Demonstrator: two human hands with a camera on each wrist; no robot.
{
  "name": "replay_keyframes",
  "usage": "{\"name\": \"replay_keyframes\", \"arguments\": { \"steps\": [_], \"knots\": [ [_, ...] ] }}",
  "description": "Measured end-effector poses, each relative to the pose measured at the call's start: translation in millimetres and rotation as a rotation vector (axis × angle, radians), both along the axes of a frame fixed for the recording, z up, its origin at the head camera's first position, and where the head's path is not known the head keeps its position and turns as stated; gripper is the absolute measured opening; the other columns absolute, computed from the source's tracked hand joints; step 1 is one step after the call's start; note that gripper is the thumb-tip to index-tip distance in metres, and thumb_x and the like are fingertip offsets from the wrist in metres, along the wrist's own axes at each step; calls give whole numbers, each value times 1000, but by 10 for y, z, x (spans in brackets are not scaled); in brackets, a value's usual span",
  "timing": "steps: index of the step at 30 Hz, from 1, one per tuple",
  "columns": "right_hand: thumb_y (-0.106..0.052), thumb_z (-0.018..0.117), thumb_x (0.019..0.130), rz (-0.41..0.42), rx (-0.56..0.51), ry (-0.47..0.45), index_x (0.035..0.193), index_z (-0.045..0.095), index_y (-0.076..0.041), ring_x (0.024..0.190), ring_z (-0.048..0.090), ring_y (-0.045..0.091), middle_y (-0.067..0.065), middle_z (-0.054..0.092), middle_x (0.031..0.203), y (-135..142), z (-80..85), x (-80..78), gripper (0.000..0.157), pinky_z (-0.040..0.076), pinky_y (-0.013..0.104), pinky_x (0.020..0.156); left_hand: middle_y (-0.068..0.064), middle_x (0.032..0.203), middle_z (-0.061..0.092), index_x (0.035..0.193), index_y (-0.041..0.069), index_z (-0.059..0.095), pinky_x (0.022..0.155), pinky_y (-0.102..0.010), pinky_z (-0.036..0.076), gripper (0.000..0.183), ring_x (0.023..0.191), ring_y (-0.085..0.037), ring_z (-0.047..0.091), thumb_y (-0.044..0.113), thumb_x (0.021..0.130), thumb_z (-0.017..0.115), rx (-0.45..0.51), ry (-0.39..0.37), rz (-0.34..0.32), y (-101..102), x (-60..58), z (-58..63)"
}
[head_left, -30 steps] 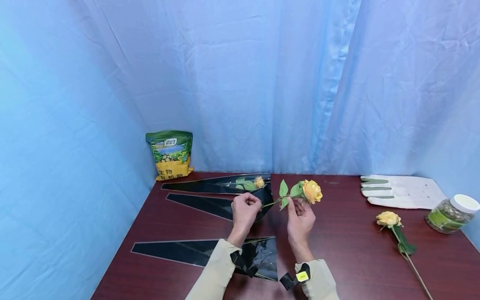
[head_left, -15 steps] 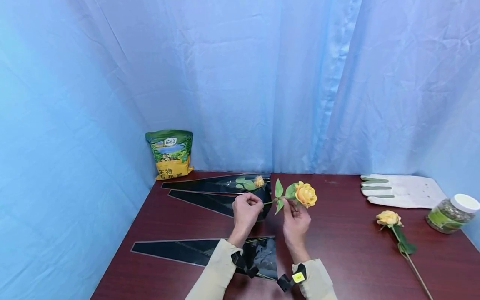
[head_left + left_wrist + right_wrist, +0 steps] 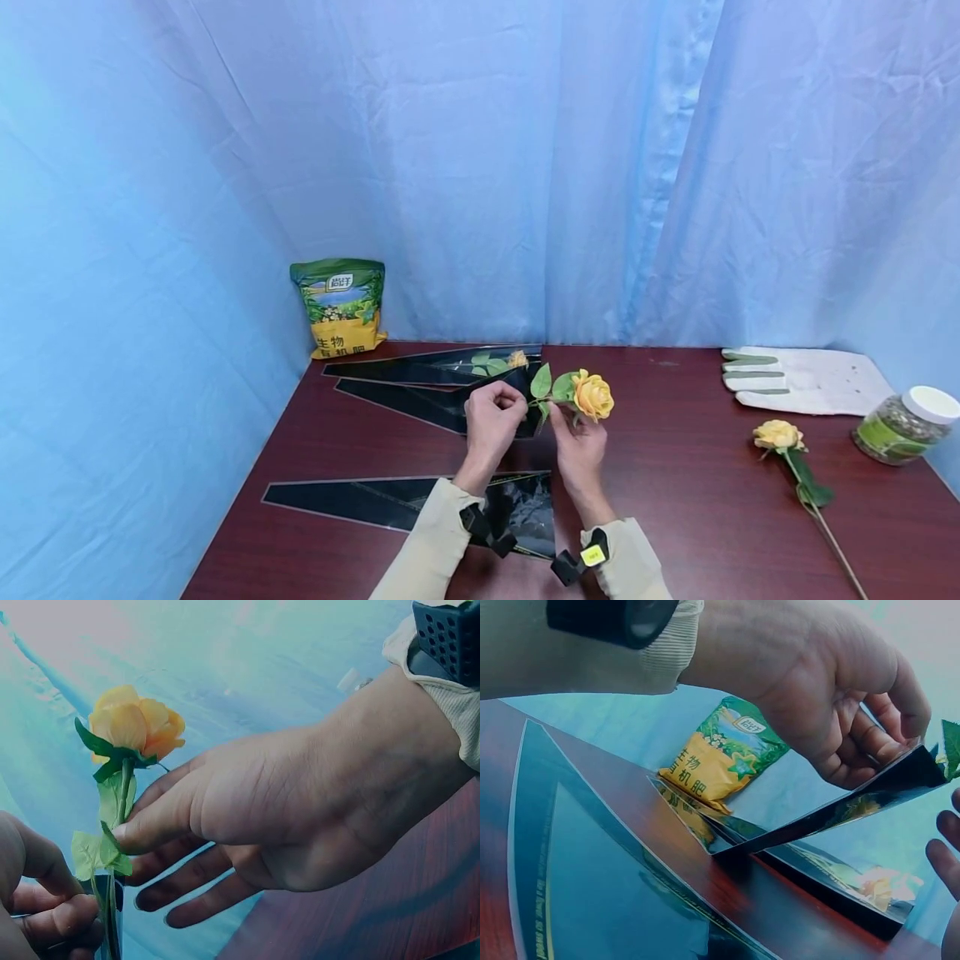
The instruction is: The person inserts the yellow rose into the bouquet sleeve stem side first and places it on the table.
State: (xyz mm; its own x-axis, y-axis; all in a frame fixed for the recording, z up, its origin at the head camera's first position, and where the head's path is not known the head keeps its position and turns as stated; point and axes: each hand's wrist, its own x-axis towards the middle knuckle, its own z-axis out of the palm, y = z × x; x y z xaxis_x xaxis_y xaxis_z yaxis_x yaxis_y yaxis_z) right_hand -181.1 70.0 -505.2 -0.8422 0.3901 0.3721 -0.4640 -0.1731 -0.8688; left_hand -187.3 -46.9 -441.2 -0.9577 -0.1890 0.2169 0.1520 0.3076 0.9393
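Observation:
A yellow rose (image 3: 592,395) with green leaves lies tilted, its stem running into the mouth of a black flower sleeve (image 3: 420,405). My right hand (image 3: 581,457) pinches the stem just below the bloom, between thumb and index finger; the left wrist view shows the other fingers spread away from it. My left hand (image 3: 491,427) pinches the sleeve's rim with curled fingers. In the right wrist view the sleeve (image 3: 832,814) slants up from the table to that left hand (image 3: 840,697). The lower stem is hidden inside the sleeve.
Behind lies another sleeve (image 3: 405,368) with a rose in it; a flat black sleeve (image 3: 337,497) lies in front. A fertilizer bag (image 3: 341,308) stands back left. To the right are a loose yellow rose (image 3: 777,437), white gloves (image 3: 817,383) and a lidded jar (image 3: 900,429).
My right hand has moved left with the rose, and its stem has slid further into the sleeve. The left hand has stayed nearly still at the rim.

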Motion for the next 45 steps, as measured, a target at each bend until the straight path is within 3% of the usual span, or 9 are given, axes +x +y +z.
{"name": "replay_keyframes", "arguments": {
  "steps": [7, 14, 24, 34, 40, 45],
  "knots": [
    [3, 67, 90, 24, 40, -63, 112, 64, 19, 94, 69, -5, -20, 73, 95, -20, 2, 20, 27, 55, 12, 85, -11, 62, 70, 71, 8, 72, 53, -18, 44, 11, 51, -3, 55, 1, 79, 68, -12, 12, -11, 4, 16, 27],
    [5, 67, 90, 48, -2, -51, 109, 64, 21, 93, 70, -3, -17, 74, 94, -38, 18, 31, 26, 55, 14, 85, -10, 63, 69, 72, 8, 72, 53, -19, 45, 12, 51, -3, 54, 2, 80, 68, -33, 18, -20, 7, 26, 31],
    [6, 74, 84, -52, 14, -114, 94, 69, 21, 78, 66, -8, -23, 72, 78, -82, 39, 39, 19, 52, 10, 70, -9, 66, 68, 75, 8, 73, 51, -19, 42, 10, 51, -2, 50, 2, 82, 69, -65, 29, -34, 21, 42, 21],
    [6, 74, 84, -25, -44, -186, 98, 69, 21, 81, 69, -5, -19, 73, 80, -124, 34, 51, 22, 55, 12, 73, -9, 66, 69, 76, 7, 73, 51, -18, 41, 9, 52, -1, 49, 2, 82, 69, -102, 53, -42, 33, 60, 54],
    [6, 73, 84, -41, -68, -210, 100, 68, 23, 79, 69, -6, -22, 73, 77, -126, 59, 43, 23, 55, 12, 72, -10, 68, 70, 78, 9, 74, 53, -17, 43, 8, 55, 0, 50, 5, 83, 69, -105, 82, -89, 3, 34, 44],
    [8, 72, 84, -53, -83, -177, 96, 66, 26, 75, 69, -7, -22, 73, 75, -126, 56, 41, 23, 54, 11, 68, -11, 73, 72, 84, 10, 76, 60, -17, 46, 8, 61, -1, 56, 15, 89, 72, -56, 111, -139, -92, -24, 11]
  ]
}}
